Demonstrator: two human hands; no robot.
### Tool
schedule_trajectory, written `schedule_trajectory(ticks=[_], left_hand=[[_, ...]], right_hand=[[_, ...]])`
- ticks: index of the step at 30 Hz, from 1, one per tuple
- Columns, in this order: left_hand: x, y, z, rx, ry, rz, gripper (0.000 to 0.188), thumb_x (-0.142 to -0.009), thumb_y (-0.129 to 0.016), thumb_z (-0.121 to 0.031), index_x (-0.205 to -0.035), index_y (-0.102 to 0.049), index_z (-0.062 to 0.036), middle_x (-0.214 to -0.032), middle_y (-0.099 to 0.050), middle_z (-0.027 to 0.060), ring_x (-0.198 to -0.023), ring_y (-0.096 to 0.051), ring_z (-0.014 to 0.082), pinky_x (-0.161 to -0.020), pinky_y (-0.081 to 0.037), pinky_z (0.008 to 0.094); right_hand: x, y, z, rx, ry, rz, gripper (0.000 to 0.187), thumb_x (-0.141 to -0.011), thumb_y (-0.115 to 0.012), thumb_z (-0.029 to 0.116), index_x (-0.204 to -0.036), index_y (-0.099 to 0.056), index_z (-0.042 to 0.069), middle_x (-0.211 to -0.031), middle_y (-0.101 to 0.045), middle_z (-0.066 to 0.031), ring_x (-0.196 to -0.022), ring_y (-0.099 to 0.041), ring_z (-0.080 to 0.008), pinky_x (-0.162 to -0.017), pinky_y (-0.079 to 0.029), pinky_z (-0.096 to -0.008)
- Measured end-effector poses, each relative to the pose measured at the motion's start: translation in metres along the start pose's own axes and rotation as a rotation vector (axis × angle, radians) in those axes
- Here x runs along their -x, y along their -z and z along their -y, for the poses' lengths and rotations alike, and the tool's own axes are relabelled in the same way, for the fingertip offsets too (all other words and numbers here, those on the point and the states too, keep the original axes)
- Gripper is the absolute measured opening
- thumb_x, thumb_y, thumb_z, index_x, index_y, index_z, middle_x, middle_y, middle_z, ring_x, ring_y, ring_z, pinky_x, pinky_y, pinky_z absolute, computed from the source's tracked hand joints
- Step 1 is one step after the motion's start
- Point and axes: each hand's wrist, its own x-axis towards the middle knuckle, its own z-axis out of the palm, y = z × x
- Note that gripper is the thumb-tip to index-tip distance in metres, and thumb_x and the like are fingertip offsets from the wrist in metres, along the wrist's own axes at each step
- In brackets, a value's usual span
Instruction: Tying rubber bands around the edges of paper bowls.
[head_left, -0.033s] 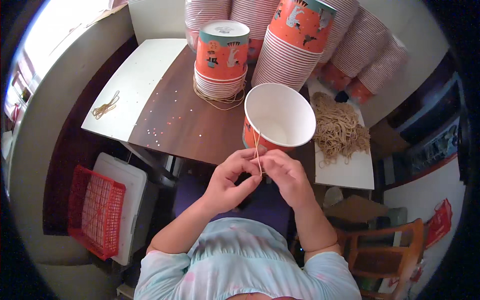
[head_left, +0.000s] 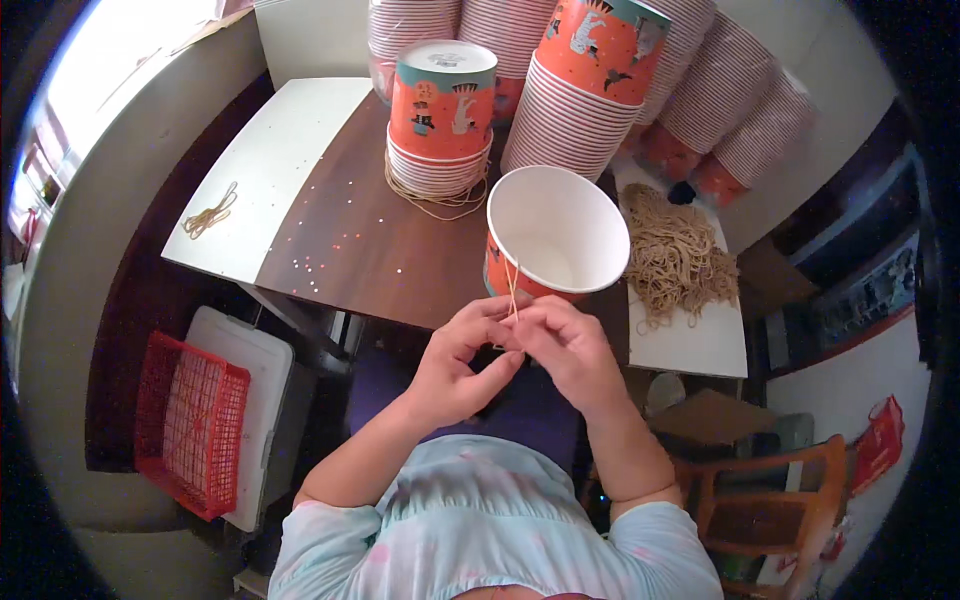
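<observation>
Both hands are found together at the near edge of the table [head_left: 340, 215], fingertips meeting over a thin tan cord [head_left: 513, 285]. The left hand [head_left: 462, 350] closes on the cord from the left, with thumb and fingers bent around it; the right hand [head_left: 567, 345] pinches it from the right. Which fingertip bears on which strand I cannot tell, as the fingers overlap. The cord runs away from the hands to the near left part of the rim of a paper bucket [head_left: 530, 215], white inside and orange outside, standing just beyond the fingers with its mouth up. To the right lies a tangled heap of cord [head_left: 675, 250] on a white part of the table. At far left is a small cord bundle [head_left: 208, 215]. Beyond the bucket, slightly left, an upside-down bucket stack [head_left: 440, 120] stands with loops of cord round its base; a taller bucket stack [head_left: 590, 90] stands to its right. Small pale and reddish dots [head_left: 309, 264] are scattered left of the bucket
</observation>
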Motion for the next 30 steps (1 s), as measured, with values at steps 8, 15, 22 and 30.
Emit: schedule_trajectory(ticks=[8,15,22,30], left_hand=[[-0.011,-0.005,-0.017,0.178,0.181,-0.206,0.037,-0.074,-0.062,0.000,-0.109,-0.048,-0.0027,-0.102,-0.052,0.0066,-0.072,-0.055,0.0132,-0.062,-0.047,0.0285],[-0.028,0.010,-0.012,-0.720,-0.038,-0.030,0.044,-0.072,-0.063,0.005,-0.113,-0.055,-0.0046,-0.084,-0.052,0.0063,-0.067,-0.055,0.0141,-0.057,-0.047,0.0261],[-0.017,-0.004,0.001,-0.721,-0.147,-0.411,0.019,-0.077,-0.066,-0.001,-0.095,-0.063,-0.0028,-0.085,-0.056,0.0079,-0.063,-0.059,0.0192,-0.059,-0.050,0.0293],[-0.017,-0.013,-0.006,0.704,0.559,-0.551,0.011,-0.087,-0.062,-0.012,-0.091,-0.063,-0.0014,-0.070,-0.058,0.0000,-0.053,-0.045,0.0047,-0.049,-0.035,0.0197]], right_hand=[[0.001,-0.001,-0.003,-0.023,-0.132,-0.001,0.011,-0.085,-0.064,0.008,-0.092,-0.067,-0.001,-0.085,-0.063,-0.0040,-0.074,-0.059,-0.0104,-0.068,-0.048,-0.0244],[-0.002,-0.003,0.003,0.339,0.136,-0.073,0.013,-0.080,-0.064,0.004,-0.093,-0.066,0.001,-0.086,-0.063,-0.0136,-0.075,-0.063,-0.0275,-0.066,-0.051,-0.0333],[-0.004,-0.020,-0.019,0.766,0.376,-0.398,0.015,-0.077,-0.067,-0.001,-0.092,-0.063,0.000,-0.084,-0.062,-0.0124,-0.074,-0.064,-0.0284,-0.063,-0.051,-0.0329],[-0.026,-0.032,-0.035,0.660,0.315,-0.411,0.012,-0.082,-0.061,0.005,-0.093,-0.065,0.003,-0.082,-0.064,-0.0099,-0.072,-0.064,-0.0260,-0.063,-0.051,-0.0335]])
